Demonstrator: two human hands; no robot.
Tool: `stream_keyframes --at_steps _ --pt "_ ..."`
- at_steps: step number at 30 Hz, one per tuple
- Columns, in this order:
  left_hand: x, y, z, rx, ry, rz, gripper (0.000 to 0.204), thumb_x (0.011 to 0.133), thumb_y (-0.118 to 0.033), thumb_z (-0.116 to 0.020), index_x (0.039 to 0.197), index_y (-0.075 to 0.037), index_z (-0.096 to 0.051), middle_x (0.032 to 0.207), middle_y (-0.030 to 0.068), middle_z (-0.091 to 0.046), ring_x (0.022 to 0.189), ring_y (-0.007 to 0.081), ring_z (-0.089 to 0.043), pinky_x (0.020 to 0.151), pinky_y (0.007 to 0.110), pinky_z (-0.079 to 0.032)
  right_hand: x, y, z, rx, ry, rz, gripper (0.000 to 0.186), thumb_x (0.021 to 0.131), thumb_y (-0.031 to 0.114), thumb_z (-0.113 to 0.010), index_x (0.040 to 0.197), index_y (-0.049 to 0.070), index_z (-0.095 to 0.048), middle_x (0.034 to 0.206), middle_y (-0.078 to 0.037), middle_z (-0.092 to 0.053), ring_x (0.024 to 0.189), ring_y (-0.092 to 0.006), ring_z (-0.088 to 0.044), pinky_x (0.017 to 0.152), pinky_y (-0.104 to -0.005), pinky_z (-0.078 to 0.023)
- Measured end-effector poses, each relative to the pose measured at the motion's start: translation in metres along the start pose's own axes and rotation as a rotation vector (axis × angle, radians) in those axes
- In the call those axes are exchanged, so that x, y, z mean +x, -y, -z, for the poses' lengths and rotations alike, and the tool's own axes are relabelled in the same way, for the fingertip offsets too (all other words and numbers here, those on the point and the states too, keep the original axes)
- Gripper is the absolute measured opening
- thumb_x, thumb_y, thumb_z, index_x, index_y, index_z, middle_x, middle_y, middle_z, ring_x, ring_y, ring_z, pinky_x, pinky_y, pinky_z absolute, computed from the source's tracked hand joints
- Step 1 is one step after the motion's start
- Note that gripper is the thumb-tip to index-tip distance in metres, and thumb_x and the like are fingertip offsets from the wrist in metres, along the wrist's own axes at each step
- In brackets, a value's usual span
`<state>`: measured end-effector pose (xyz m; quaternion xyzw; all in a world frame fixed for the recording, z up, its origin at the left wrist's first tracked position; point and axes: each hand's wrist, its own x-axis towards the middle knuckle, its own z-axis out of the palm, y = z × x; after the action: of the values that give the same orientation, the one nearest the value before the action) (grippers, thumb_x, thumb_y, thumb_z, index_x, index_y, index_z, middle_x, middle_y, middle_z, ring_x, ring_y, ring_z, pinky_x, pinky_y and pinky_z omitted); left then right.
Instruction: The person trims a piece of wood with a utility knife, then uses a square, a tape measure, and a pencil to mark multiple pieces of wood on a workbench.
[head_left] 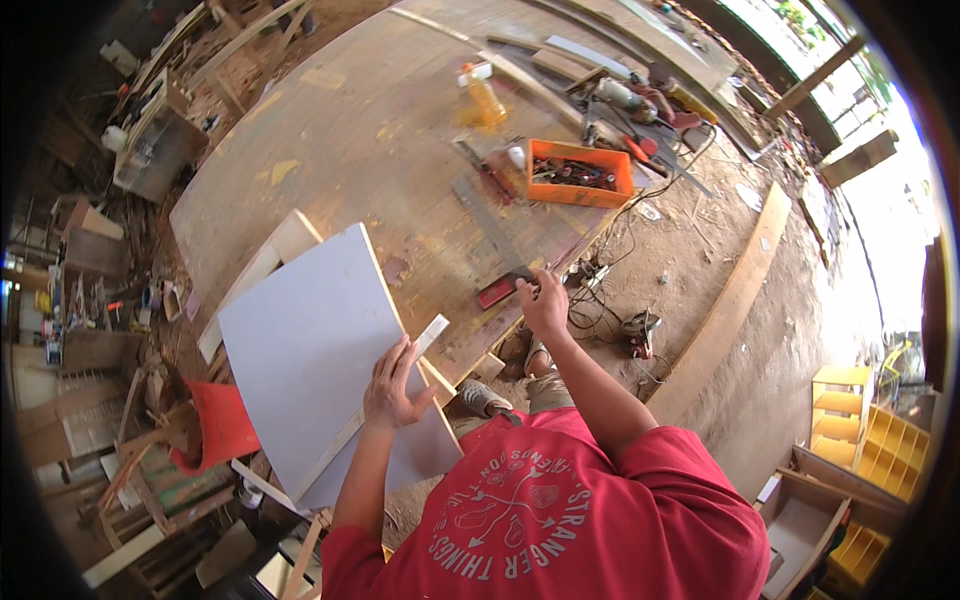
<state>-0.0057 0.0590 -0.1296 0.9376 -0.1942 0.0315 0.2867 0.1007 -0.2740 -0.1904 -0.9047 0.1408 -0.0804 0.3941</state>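
On the paint-stained wooden desk's [370, 120] edge, the left hand [393, 390], open-fingered, apparently steadies a slim whitish strip [433, 333] across a pale rectangular panel [305, 320] for measuring, while the right hand [542, 302] curls, grip unclear, at a red-handled steel square [497, 293], alignment seemingly called for next.

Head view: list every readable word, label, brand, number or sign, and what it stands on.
Red shirt: pale lettering in a ring around drawings, large enough to read; I leave its wording uncopied.
Orange bottle: any label is too small and blurred to read.
Metal blade near the right hand: any markings are too small to read.
No other readable text stands out.
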Motion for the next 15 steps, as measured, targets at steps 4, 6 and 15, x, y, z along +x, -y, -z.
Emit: stream_keyframes --at_steps 4,6,15 --pt "-0.002 0.001 -0.004 -0.017 -0.038 0.004 0.083 0.083 -0.036 -0.08 0.151 0.002 -0.054 0.158 0.0248 -0.051 0.142 0.0435 -0.053 0.118 0.051 -0.045 0.001 -0.006 0.017 -0.089 -0.057 0.189 0.034 0.095 0.025 -0.073 0.124 0.006 -0.07 0.12 -0.017 -0.071 0.119 -0.0388 -0.066 0.101 -0.0479 -0.053" --pt "-0.001 0.0 -0.004 -0.027 -0.049 0.026 0.084 0.082 -0.035 -0.08 0.152 0.003 -0.052 0.159 0.0268 -0.048 0.143 0.0457 -0.051 0.118 0.053 -0.044 0.006 -0.016 0.027 -0.049 -0.035 0.188 0.034 0.096 0.024 -0.072 0.126 0.007 -0.069 0.122 -0.016 -0.072 0.12 -0.0386 -0.066 0.102 -0.048 -0.053" --pt "0.005 -0.01 -0.007 0.031 0.013 0.161 0.083 0.079 -0.031 -0.082 0.15 0.002 -0.053 0.16 0.0274 -0.047 0.144 0.0484 -0.048 0.12 0.056 -0.04 0.103 -0.033 0.124 0.046 -0.039 0.068 0.032 0.107 0.034 -0.064 0.105 0.005 -0.077 0.107 -0.019 -0.075 0.098 -0.0417 -0.071 0.09 -0.0467 -0.055"
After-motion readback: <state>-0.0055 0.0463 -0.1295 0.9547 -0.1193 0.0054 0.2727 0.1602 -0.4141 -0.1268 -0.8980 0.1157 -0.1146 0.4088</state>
